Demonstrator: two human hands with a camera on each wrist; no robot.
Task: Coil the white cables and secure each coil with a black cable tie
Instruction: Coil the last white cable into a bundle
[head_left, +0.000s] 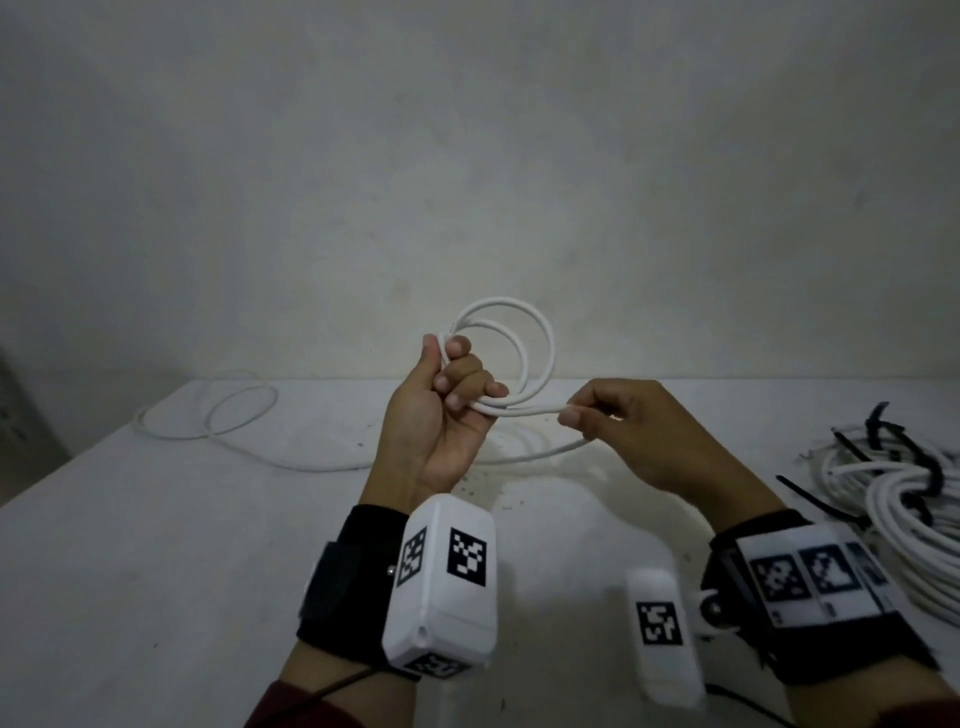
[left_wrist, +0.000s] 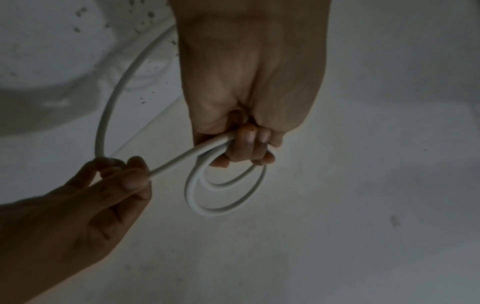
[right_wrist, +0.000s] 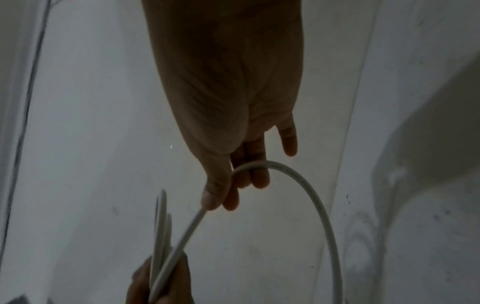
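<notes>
**Coiling springy white cable, grip notes**

The white cable (head_left: 519, 358) is light but has some spring to it: the two loops I've got so far stand up round on their own above the table (head_left: 182, 545) instead of flopping, so I'd guess it wants to unwind if I let go. The jacket looks smooth, probably a bit slippery.

My left hand (head_left: 441, 415) is curled tight around the spot where the loops cross, which seems the right place to hold, since everything is stacked there. My right hand (head_left: 639, 431) pinches the running strand between thumb and fingertips just beside the coil, feeding the next loop. From there the slack drops to the table and trails off left, ending in loose curls near the back edge.

I'd keep the pinch light so the cable can twist as it goes round, otherwise it'll kink.

Off to my right sits a pile of coiled cables (head_left: 904, 525) with black cable ties (head_left: 904, 452) on and around it. None on this coil yet.
</notes>
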